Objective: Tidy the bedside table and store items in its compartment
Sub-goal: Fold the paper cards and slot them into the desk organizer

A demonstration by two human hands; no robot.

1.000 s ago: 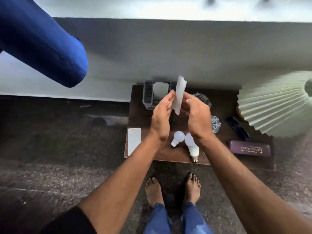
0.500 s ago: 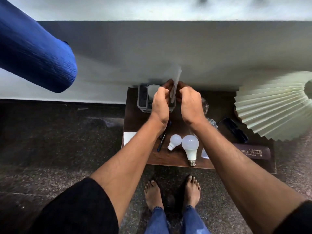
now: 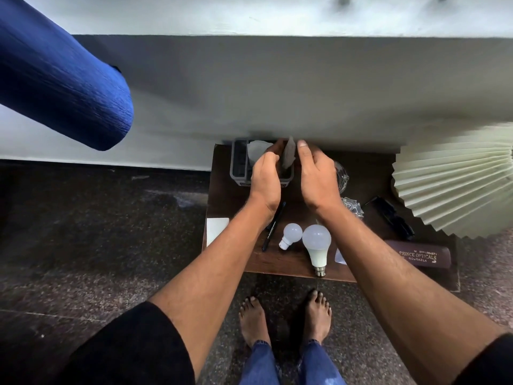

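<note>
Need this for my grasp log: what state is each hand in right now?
Left hand: holding the folded paper over the grey organizer.
Right hand: beside the paper; grip cannot be told.

Dim, shadowed, wide-angle edge distortion

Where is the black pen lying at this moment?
In the head view, the black pen lies on the bedside table, left of centre, just left of the small white bulb, in front of the grey organiser.
</note>
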